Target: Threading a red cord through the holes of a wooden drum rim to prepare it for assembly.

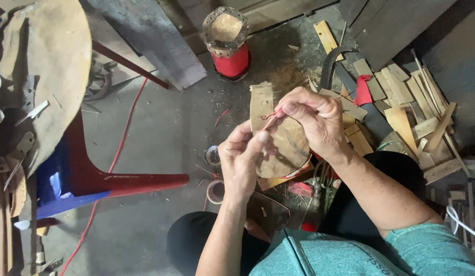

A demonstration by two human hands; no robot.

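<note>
My left hand (pixel 242 161) and my right hand (pixel 311 120) are close together over a tan, flat, rounded hide piece (pixel 286 145) with a tall strip rising at its left side. Both hands pinch a thin red cord (pixel 270 121) that runs between the fingertips near the top of the hide piece. The left thumb and forefinger grip the cord's lower end. The right fingers curl over its upper end. The hide piece rests between my knees, and my hands cover part of it.
A small red drum (pixel 228 43) with a hide top stands on the concrete floor ahead. Wood offcuts (pixel 411 107) are heaped at the right. A red and blue stool leg (pixel 120 184) and a round wooden top (pixel 43 76) are at left. A tape roll (pixel 215 191) lies by my knee.
</note>
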